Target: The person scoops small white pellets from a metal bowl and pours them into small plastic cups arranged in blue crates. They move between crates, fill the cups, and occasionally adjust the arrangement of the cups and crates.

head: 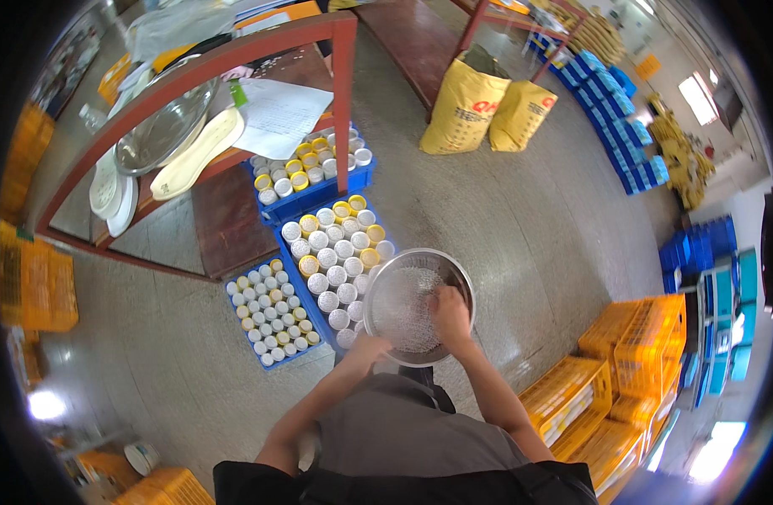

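A round stainless-steel bowl is in front of my body, above the near right part of a blue crate. Small whitish pellets lie in it, partly blurred by a hazy glare. My left hand grips the bowl's near left rim. Over the bowl's right side, my right hand has its fingers bent down towards the pellets; the fingertips are hidden, so whether they hold any cannot be seen. The blue crate carries rows of white and yellow round containers with pale, speckled tops.
Two more blue crates of containers stand nearby, a smaller-looking one at left and another beyond. A red-framed table bears papers, a metal basin and ladles. Yellow sacks stand ahead; orange crates are stacked at right.
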`<state>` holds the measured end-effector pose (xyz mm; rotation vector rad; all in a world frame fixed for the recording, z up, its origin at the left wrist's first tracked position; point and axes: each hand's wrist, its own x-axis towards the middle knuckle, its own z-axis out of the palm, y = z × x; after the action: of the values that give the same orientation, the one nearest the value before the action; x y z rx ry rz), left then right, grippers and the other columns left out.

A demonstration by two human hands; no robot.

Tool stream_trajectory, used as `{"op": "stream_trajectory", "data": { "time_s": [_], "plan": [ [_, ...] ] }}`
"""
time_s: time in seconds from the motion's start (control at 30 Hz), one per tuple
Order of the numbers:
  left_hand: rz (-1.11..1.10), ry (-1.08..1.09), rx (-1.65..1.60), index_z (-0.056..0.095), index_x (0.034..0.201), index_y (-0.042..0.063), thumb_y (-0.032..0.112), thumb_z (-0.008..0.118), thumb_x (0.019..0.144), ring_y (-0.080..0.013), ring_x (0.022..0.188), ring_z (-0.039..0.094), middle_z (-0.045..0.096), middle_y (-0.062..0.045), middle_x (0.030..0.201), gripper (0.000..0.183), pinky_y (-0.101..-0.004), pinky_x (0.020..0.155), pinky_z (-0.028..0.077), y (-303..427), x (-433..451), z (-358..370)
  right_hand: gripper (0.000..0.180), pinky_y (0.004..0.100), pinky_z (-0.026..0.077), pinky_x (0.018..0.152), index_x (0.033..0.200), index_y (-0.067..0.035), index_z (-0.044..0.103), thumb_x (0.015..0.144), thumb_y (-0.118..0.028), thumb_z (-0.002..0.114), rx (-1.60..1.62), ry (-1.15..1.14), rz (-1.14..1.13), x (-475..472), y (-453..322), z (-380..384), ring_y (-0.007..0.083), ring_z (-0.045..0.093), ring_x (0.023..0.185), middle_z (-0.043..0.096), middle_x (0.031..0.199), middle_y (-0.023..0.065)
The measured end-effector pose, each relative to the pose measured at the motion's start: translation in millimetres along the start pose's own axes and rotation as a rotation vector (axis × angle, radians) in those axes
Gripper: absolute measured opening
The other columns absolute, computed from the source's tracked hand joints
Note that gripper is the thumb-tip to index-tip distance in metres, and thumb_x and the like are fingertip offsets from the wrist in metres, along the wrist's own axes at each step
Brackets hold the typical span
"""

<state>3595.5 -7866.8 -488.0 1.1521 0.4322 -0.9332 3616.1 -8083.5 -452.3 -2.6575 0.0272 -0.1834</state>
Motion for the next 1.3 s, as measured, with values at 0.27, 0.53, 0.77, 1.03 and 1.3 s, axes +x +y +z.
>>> {"op": "stream_trajectory", "data": {
  "time_s": [0.27, 0.53, 0.77, 1.03, 1.3],
  "plan": [
    [0.078, 0.296, -0.33, 0.05, 0.11, -0.008, -0.008, 0.055, 0.072, -0.0279, 0.076, 0.064, 0.061, -0.016, 0.093, 0.038, -0.0418, 0.07, 0.057, -13, 10, 42, 0.034, 0.0462, 0.048, 0.067, 0.098, -0.004, 0.059, 0.091, -0.038, 0.054, 0.128, -0.403, -0.102, 51, 5, 17, 0.0356, 0.062, 0.077, 0.063, 0.087, 0.0213],
    [0.189, 0.425, -0.46, 0.05, 0.109, -0.009, -0.005, 0.055, 0.074, -0.0252, 0.076, 0.062, 0.061, -0.014, 0.093, 0.035, -0.0365, 0.062, 0.051, 1, -10, 104, 0.022, 0.0232, 0.037, 0.05, 0.093, -0.01, 0.058, 0.097, -0.03, 0.05, 1.204, -0.95, 0.515, 118, 17, -7, 0.0081, 0.047, 0.06, 0.056, 0.077, -0.0016],
    [0.408, 0.491, -0.26, 0.056, 0.089, -0.004, -0.001, 0.057, 0.075, -0.0234, 0.072, 0.06, 0.06, -0.011, 0.084, 0.015, -0.0349, 0.063, 0.051, -33, -4, 86, 0.025, 0.0163, 0.035, 0.054, 0.094, -0.007, 0.057, 0.098, -0.03, 0.049, 1.597, -1.275, 0.709, 126, -9, -16, 0.0066, 0.047, 0.061, 0.049, 0.071, -0.0035],
    [0.279, 0.533, -0.48, 0.057, 0.077, -0.001, -0.001, 0.056, 0.076, -0.0222, 0.069, 0.059, 0.056, -0.01, 0.077, 0.001, -0.0339, 0.063, 0.053, 61, -37, 59, 0.033, 0.0293, 0.041, 0.051, 0.077, -0.006, 0.06, 0.094, -0.033, 0.052, 0.511, -0.314, -0.416, 140, -53, -8, 0.0131, 0.053, 0.056, 0.055, 0.064, 0.0007],
    [0.28, 0.468, -0.529, 0.056, 0.074, -0.002, 0.0, 0.054, 0.078, -0.0195, 0.06, 0.059, 0.056, -0.008, 0.07, 0.005, -0.0301, 0.06, 0.058, 120, -53, 14, 0.025, 0.0199, 0.027, 0.039, 0.085, -0.008, 0.056, 0.098, -0.027, 0.048, 1.576, -1.004, 0.373, 171, -80, -95, 0.0034, 0.035, 0.048, 0.039, 0.06, -0.0082]
  ]
}}
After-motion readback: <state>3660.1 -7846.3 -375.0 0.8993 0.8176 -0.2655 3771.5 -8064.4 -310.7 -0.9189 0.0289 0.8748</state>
